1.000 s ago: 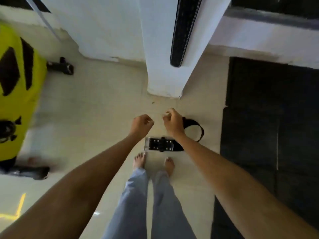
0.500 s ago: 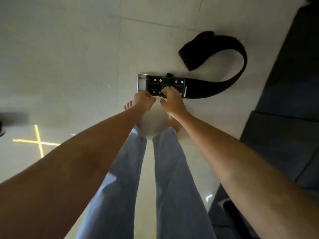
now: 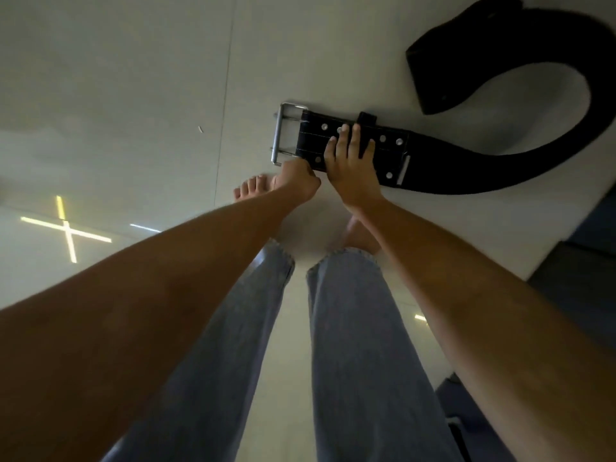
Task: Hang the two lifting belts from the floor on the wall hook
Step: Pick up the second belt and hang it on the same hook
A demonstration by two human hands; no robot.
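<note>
Belt (image 3: pixel 466 168) on floor; right hand (image 3: pixel 350 168) spread flat on it, left hand (image 3: pixel 296 181) curled at its edge.

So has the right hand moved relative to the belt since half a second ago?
Yes. The right hand has slid forward onto the belt: its fingers now lie flat across the riveted section beside the buckle, where before they only touched the near edge.

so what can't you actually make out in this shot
- Second belt and wall hook: neither is in the head view.
- Belt: its curl is cut off by the right and top edges.
- Left hand: curled at the belt's near edge, fingers hidden; grip unclear.
- Right hand: fingers lie over the belt; grip underneath hidden.
</note>
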